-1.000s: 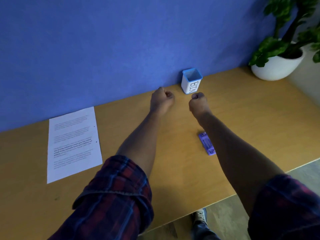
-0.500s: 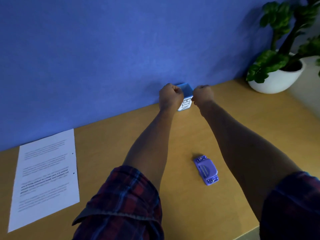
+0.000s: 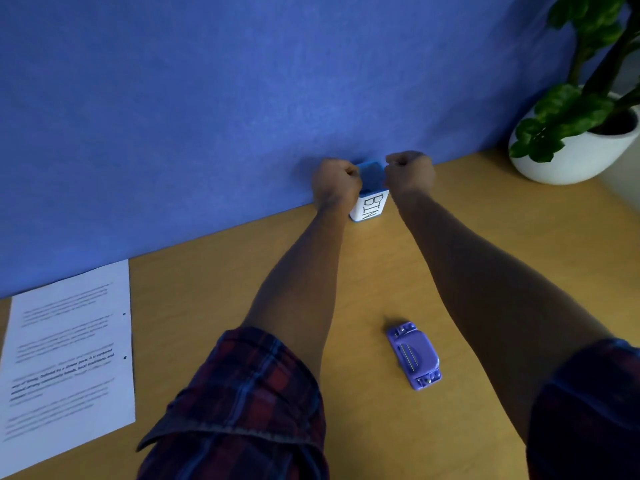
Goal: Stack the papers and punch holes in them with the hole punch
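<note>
White printed papers lie at the left of the wooden desk, with two punched holes along their right edge. The purple hole punch lies flat on the desk between my forearms, untouched. My left hand and my right hand are both closed into fists, held above the open top of a small white cup with a blue rim marked "BIN", one fist on each side. I cannot tell whether the fists hold anything.
A blue wall rises straight behind the desk. A white pot with a green plant stands at the back right. My rolled plaid sleeves fill the lower part of the view.
Both fists have moved forward from the desk's middle to above the bin cup by the wall. The view has shifted, showing the whole hole punch.
</note>
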Demonstrator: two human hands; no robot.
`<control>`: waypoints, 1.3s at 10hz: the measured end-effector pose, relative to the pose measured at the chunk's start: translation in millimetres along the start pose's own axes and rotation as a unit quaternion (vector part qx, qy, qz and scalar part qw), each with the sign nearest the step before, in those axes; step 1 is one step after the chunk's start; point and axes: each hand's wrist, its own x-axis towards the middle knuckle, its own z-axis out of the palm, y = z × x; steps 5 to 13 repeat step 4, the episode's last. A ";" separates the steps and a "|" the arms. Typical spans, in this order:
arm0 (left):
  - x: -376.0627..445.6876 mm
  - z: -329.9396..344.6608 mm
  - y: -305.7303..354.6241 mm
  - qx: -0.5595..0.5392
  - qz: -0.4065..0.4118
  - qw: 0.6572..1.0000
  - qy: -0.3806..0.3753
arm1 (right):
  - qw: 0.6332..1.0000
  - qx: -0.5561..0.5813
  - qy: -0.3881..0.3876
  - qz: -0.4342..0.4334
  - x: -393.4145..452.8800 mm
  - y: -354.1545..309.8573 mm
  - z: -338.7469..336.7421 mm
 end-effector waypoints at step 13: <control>-22.9 -22.0 -4.7 0.036 0.044 0.998 -0.010 | 0.986 -0.122 0.032 -0.111 -37.5 0.3 -7.7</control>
